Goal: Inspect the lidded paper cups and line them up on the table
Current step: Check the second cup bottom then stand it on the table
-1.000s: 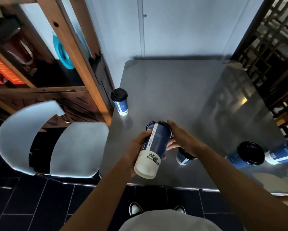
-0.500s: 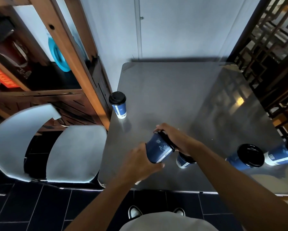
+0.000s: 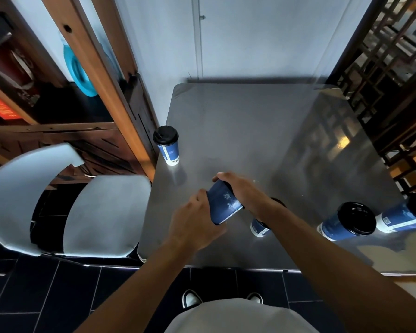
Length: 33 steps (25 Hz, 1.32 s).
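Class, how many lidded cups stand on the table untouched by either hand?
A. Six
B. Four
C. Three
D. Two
B: one cup at the left edge, one behind the right wrist, and two at the right; a fifth cup is held in both hands.

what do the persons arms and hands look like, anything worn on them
Both forearms are bare with no sleeves in view. The left hand and right hand wear no gloves, and no rings, watch or bands are visible. A light top shows at the bottom edge.
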Tool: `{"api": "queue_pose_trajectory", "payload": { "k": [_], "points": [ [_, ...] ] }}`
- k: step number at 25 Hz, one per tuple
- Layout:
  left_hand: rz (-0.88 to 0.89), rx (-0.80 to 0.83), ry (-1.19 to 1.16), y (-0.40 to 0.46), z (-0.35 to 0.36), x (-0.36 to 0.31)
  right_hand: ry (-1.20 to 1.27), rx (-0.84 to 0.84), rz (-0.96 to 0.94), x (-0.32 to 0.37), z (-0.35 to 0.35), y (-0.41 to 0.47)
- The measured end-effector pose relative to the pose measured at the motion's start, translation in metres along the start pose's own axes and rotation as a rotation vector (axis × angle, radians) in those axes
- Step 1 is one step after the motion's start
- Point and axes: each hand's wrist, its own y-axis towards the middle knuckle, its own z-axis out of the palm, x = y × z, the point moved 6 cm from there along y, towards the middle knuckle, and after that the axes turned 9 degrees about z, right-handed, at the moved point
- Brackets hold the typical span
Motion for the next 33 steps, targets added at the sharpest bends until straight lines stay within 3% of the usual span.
{"api": "queue_pose_trajectory", "payload": {
  "k": [9, 15, 16, 20, 23, 26, 33],
  "points": [
    [0.068, 0.012, -0.04, 0.0, 0.005, -0.007, -0.093, 0.013, -0.119, 0.001, -0.006, -0.01],
    [0.044, 0.069, -0.035, 0.003, 0.0, -0.001, 0.079, 0.125, -0.14, -0.01, -0.004, -0.009],
    [-0.002, 0.081, -0.139, 0.005, -0.002, 0.001, 0.175, 0.143, -0.142, -0.01, -0.006, -0.007],
    [-0.293, 0.118, -0.964, 0.01, -0.01, 0.0, 0.659, 0.105, -0.141, -0.008, -0.015, -0.001],
    [-0.558, 0.216, -1.425, 0.006, -0.009, -0.011, 0.693, 0.136, -0.16, -0.011, -0.003, -0.003],
    [-0.676, 0.303, -1.584, 0.001, 0.001, -0.018, 0.639, 0.128, -0.133, -0.015, 0.007, -0.006],
    [-0.678, 0.108, -1.634, 0.009, 0.024, -0.009, 0.582, 0.061, -0.045, -0.024, 0.017, -0.003]
  ]
}}
